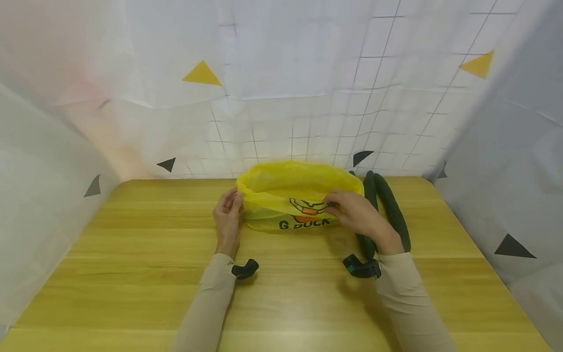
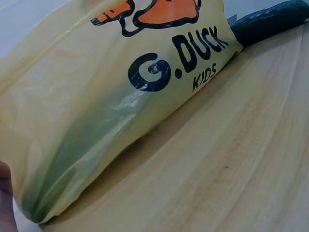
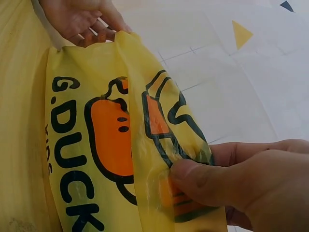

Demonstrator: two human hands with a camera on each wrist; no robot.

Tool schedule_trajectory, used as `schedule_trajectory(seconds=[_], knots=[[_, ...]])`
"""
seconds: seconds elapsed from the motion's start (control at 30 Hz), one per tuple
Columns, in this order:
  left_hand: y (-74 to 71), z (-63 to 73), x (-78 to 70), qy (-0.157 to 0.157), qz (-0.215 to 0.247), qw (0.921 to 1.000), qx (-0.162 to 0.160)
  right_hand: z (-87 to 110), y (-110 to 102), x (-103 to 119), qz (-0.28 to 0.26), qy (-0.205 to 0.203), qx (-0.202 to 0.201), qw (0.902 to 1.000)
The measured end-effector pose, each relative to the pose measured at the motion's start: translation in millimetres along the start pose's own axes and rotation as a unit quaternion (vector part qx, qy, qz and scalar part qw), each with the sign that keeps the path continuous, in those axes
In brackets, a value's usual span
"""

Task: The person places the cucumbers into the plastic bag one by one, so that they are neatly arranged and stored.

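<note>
1. Beige sleeves (image 1: 415, 298) lay nearest the head camera, with black wrist mounts (image 1: 246, 270) at the cuffs.
2. Thumb and fingers of the left hand (image 1: 227, 215) pinched the left rim of a yellow bag (image 1: 277, 210); the right hand (image 1: 358, 215) pinched its folded front edge.
3. That bag lay on the table's far side, mouth gaping, a long green shape (image 2: 87, 140) showing through it; dark cucumbers (image 1: 393, 210) lay just right of it.
4. Spreading the mouth seemed the step in hand; the next move probably called for keeping the rim apart.
5. Underneath was a wood-grain table (image 1: 145, 274); around stood white sheeting (image 1: 281, 58) with grid lines, yellow triangles (image 1: 203, 74) and black ones (image 1: 513, 247).
</note>
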State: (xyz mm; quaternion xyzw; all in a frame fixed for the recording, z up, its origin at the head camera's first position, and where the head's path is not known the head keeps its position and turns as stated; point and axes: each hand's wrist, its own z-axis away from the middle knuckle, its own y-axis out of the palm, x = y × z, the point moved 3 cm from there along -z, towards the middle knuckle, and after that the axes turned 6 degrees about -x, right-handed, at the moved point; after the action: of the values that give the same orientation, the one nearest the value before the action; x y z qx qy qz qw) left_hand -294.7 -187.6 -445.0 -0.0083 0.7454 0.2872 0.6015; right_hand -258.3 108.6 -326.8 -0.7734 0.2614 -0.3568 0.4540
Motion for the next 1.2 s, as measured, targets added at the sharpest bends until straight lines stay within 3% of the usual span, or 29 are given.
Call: schedule_trajectory(seconds=[0.23, 0.37, 0.53, 0.7, 0.93, 1.2], knots=[[-0.3, 0.0, -0.2, -0.002, 0.000, 1.0000, -0.002, 1.5, -3.7, -4.4, -0.028, 0.001, 0.019, 0.9994], [0.1, 0.7, -1.4, -0.002, -0.003, 1.0000, -0.007, 8.2, -11.8, -17.5, -0.055, 0.025, 0.033, 0.9976], [0.4, 1.5, -2.8, -0.005, -0.003, 0.9999, -0.013, 19.8, -29.0, -39.3, -0.066, 0.041, -0.005, 0.9970], [0.0, 2.4, -3.0, -0.008, -0.003, 0.9999, -0.013, 34.4, -44.3, -58.8, -0.083, 0.089, -0.042, 0.9917], [-0.9, 2.3, -1.6, -0.014, -0.001, 0.9998, -0.011, 50.7, -53.8, -80.5, -0.089, 0.163, -0.033, 0.9821], [-0.3, 0.6, -0.9, -0.003, 0.002, 1.0000, -0.007, 59.3, -57.4, -93.7, -0.093, 0.207, -0.037, 0.9731]])
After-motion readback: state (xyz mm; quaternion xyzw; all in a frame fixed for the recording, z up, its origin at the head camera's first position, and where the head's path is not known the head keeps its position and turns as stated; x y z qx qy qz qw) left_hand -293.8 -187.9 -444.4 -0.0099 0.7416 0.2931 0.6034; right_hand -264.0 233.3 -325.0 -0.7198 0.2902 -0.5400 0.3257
